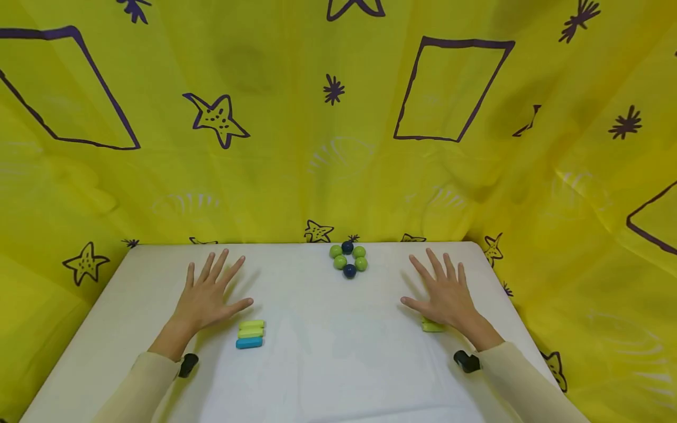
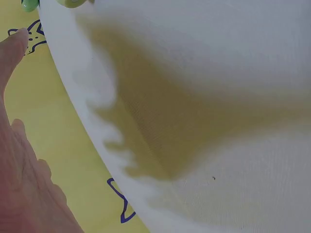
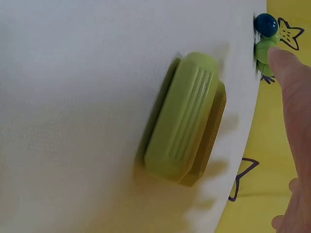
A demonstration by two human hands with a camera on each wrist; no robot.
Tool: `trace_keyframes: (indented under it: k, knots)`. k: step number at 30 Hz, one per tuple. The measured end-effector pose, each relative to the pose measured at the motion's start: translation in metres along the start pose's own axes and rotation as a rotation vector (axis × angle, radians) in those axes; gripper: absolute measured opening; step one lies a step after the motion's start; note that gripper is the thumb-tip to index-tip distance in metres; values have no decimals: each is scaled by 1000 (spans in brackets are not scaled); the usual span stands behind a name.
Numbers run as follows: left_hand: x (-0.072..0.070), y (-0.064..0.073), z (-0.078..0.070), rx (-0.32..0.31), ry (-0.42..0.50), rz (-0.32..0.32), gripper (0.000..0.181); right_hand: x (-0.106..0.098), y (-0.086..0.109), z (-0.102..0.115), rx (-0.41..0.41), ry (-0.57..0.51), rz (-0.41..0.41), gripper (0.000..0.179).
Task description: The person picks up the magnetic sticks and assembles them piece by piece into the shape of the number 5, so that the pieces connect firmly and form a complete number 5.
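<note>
Fingers spread wide, my left hand [image 1: 203, 298] hovers over the left part of the table, holding nothing. Its shadow falls on the white cloth in the left wrist view. Just right of its thumb side lie a blue bar [image 1: 249, 342] and two yellow-green bars [image 1: 251, 333] in a stack-like row. My right hand [image 1: 446, 298], also spread and holding nothing, is above the right part of the table. Beneath it, partly hidden in the head view, are two green ridged bars [image 3: 182, 116] lying side by side. At the back middle sits a ring of green balls [image 1: 340, 262] and two dark blue balls [image 1: 349, 271].
A white cloth covers the table [image 1: 338, 364], whose back edge meets a yellow patterned curtain [image 1: 275, 170]. The curtain also hangs along both sides. A black wrist device [image 1: 188, 365] is at the left cuff, and another black device [image 1: 468, 361] at the right cuff.
</note>
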State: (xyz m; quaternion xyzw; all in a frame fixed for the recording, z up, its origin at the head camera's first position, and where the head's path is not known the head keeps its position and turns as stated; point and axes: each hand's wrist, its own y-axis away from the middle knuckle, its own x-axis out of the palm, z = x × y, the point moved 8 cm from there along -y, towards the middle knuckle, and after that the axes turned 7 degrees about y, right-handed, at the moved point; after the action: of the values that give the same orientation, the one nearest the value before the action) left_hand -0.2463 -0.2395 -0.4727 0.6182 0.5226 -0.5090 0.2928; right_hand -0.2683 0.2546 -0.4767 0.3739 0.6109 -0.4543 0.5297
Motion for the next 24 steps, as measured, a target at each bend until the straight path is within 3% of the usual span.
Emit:
trace_keyframes:
  k: [10,18,24]
  knots:
    - [-13,-5,-4,70,75,6,93,-12,-11,15,-64,-61,-87,94]
    - [-10,-3,-13,55,197,119,83,-18,-22,33,-87,-108,-92,93]
    - [-4,1,-17,35,351,204,69,-14,-31,49,-92,-151,-65,89]
